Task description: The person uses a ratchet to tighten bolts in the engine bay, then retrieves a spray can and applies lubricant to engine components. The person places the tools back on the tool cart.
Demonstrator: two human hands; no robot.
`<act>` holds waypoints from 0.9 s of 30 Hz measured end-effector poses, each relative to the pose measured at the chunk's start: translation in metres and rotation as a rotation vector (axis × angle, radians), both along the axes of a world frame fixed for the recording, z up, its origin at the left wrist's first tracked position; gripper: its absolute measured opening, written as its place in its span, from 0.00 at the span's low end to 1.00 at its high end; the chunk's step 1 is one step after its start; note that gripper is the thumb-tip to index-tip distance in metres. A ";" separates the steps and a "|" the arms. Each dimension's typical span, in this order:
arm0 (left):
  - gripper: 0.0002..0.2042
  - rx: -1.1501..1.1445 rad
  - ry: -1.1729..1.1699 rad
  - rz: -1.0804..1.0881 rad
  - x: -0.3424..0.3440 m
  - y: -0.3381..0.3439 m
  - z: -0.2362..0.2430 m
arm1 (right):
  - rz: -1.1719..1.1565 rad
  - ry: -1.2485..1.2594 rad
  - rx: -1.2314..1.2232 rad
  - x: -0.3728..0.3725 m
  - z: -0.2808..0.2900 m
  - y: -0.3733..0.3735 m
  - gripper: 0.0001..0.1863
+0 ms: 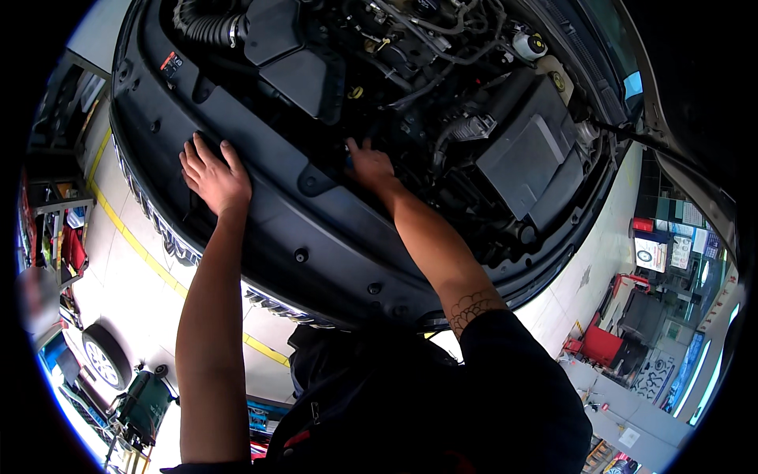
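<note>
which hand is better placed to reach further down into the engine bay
Probably the right hand: it is down in the engine bay, past the black front panel, while the left hand lies flat on that panel. Whether the right holds anything is unclear.

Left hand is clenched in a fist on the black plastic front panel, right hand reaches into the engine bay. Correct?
No fist: the head view shows the bare left hand open on the long black plastic front panel. The rest stands.

Open room above a dark gap point(325, 144) lets the right hand point(371, 164) in; the front panel point(316, 225) blocks the near side, 2 black boxes point(304, 80) point(521, 162) the sides, pipes point(426, 35) beyond.
</note>
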State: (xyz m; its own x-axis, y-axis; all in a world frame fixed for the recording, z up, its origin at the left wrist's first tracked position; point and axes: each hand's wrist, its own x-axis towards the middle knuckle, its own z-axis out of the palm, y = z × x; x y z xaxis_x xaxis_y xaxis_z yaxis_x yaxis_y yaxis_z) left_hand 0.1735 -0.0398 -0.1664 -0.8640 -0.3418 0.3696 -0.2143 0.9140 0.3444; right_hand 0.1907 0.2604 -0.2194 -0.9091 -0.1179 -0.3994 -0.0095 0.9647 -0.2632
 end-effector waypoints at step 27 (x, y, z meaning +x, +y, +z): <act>0.32 -0.013 0.011 0.014 0.002 0.002 0.002 | -0.242 0.269 -0.116 0.009 0.018 0.019 0.39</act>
State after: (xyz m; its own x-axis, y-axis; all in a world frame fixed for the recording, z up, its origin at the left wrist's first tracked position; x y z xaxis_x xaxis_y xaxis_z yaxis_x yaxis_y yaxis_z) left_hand 0.1757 -0.0378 -0.1642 -0.8550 -0.3487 0.3839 -0.2232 0.9156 0.3345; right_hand 0.1992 0.2790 -0.2018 -0.9868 0.0828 -0.1393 0.1315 0.9115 -0.3897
